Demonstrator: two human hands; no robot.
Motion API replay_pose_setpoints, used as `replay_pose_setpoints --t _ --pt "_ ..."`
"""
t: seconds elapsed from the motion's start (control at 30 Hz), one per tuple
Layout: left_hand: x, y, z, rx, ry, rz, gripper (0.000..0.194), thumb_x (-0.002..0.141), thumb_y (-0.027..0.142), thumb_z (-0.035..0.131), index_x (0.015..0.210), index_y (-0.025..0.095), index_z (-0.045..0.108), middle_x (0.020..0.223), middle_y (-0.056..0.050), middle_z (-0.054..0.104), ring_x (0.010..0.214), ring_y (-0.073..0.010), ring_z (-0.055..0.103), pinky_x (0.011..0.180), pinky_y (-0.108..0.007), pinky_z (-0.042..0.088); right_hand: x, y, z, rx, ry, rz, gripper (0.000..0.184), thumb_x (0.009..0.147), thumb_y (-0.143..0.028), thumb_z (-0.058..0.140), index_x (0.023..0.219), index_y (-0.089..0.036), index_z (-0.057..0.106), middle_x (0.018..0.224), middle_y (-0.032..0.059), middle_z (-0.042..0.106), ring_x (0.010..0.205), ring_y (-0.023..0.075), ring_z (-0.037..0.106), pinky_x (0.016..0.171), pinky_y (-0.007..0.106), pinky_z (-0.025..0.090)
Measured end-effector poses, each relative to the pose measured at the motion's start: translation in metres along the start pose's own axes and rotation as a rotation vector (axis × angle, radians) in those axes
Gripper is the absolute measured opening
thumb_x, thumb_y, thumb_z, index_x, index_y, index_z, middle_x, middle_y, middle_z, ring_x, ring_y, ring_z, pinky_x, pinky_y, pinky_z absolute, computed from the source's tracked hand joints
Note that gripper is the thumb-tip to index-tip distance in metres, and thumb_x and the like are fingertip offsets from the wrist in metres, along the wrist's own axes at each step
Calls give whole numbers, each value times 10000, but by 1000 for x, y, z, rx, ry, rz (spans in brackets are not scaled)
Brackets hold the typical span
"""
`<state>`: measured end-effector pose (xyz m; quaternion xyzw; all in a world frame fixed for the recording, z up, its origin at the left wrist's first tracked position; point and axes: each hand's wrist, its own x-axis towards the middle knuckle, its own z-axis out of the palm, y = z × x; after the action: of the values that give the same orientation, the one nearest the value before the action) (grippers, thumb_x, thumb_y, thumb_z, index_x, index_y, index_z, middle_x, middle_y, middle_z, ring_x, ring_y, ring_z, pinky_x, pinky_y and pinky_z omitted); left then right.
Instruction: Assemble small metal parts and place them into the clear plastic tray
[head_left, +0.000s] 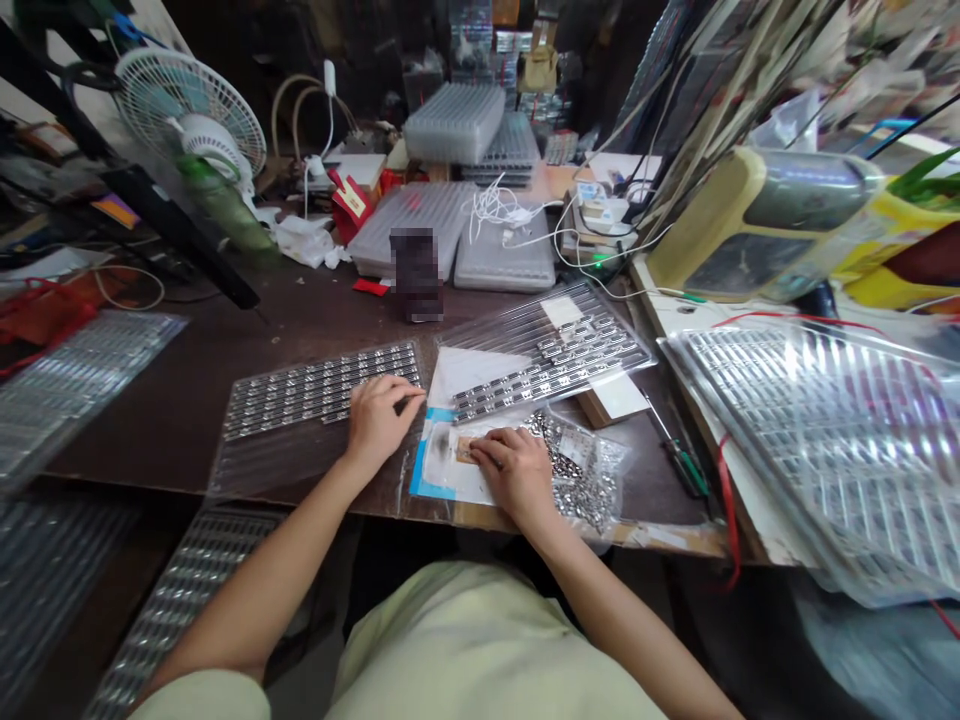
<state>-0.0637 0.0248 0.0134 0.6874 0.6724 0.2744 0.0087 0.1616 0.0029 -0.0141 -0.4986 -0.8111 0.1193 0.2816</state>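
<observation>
My left hand [381, 422] rests at the right end of a clear plastic tray [319, 392] holding rows of small metal parts. Its fingers curl down onto the rows, and anything between them is too small to tell. My right hand [514, 476] lies on a white pad with blue tape [442, 470], its fingertips on a small tan piece [466, 450]. Just to its right is a clear bag of loose silver parts [577, 470]. A second clear tray with metal strips [551, 355] lies beyond both hands.
Two small screwdrivers [684, 458] lie to the right on the dark workbench [172, 420]. Large stacked plastic trays [810, 440] fill the right side. Further back are grey trays [454, 122], a pixelated dark object [415, 275], tangled white cables [499, 210] and a desk fan [191, 115].
</observation>
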Motion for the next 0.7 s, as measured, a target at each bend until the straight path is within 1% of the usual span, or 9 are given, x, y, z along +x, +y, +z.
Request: replay_pose_setpoints --t 0.07,0.13,0.23,0.3,0.4,0.47,0.53,0.6,0.7 --pt "12 18 10 -48 -89 58 144 842 334 599 839 256 720 934 -16 696 907 -206 598 896 -396 348 0 2 -6 -27 6 0 127 873 -336 614 941 -306 717 910 3 684 820 167 531 720 306 328" --pt "23 31 19 -58 -144 80 132 820 346 630 811 246 716 919 -18 709 897 -212 605 900 -403 344 -2 7 -15 -78 34 25 169 884 -320 597 1013 -284 701 961 21 679 862 182 531 734 316 340" --pt "30 38 26 -82 -181 83 111 796 324 653 765 226 698 849 -26 717 854 -220 618 876 -398 374 -7 18 -29 -169 62 60 204 874 -328 606 1049 -260 685 1017 49 667 914 214 520 765 345 358" --pt "28 36 25 -154 -171 45 101 805 298 631 773 219 687 819 -28 714 818 -212 630 835 -377 416 -11 24 -33 -198 36 42 246 841 -360 644 1060 -252 674 1054 64 654 942 240 510 775 368 369" --pt "17 29 18 -397 -156 -71 139 825 300 585 873 199 667 851 -39 704 767 -183 650 732 -315 482 -14 28 -30 -174 11 26 225 853 -341 628 1049 -236 662 1025 73 651 919 240 514 744 360 385" --pt "6 24 13 -614 -197 -145 229 846 321 546 1006 183 634 900 -49 687 720 -153 655 643 -267 504 -14 29 -26 -141 21 34 147 894 -294 571 985 -228 665 938 65 653 857 216 522 719 338 390" --pt "-6 21 10 -767 -263 -197 295 869 336 507 1094 173 605 916 -54 674 674 -128 645 576 -232 505 -15 29 -24 -124 31 37 144 917 -271 529 912 -219 662 870 58 646 815 201 520 713 324 396" --pt "-19 20 10 -808 -301 -214 295 868 341 515 1085 170 619 908 -54 675 651 -116 627 548 -215 500 -15 29 -22 -134 33 37 168 927 -273 509 869 -208 653 839 59 641 798 197 518 718 320 400" --pt "-33 25 15 -722 -272 -184 241 833 314 586 1016 175 659 902 -51 685 679 -121 614 576 -215 496 -15 30 -23 -142 46 43 202 940 -282 480 849 -199 640 816 60 639 787 195 520 724 317 404"
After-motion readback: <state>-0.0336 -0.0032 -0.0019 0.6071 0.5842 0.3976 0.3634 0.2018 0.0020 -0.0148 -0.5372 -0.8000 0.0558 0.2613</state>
